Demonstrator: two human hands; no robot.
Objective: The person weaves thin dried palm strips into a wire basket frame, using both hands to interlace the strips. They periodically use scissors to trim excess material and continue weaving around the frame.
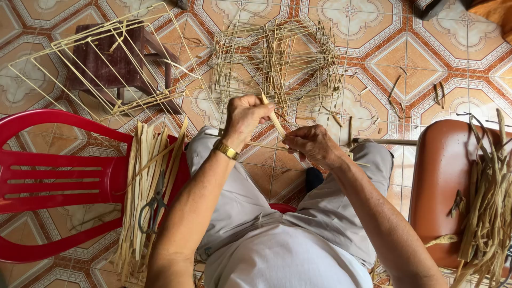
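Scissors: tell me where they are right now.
In the head view the scissors lie on the bundle of pale strips on the red plastic chair, beside the person's left forearm, lower left.

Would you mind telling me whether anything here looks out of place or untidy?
Short strip offcuts lie scattered on the tiled floor, and scissors sit loosely among the bamboo strips on the red chair. Otherwise the hands, left and right, hold one strip normally.

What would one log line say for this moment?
left hand: grips bamboo strip | right hand: pinches its lower end | scissors: on split strips, red chair | floor: woven frame
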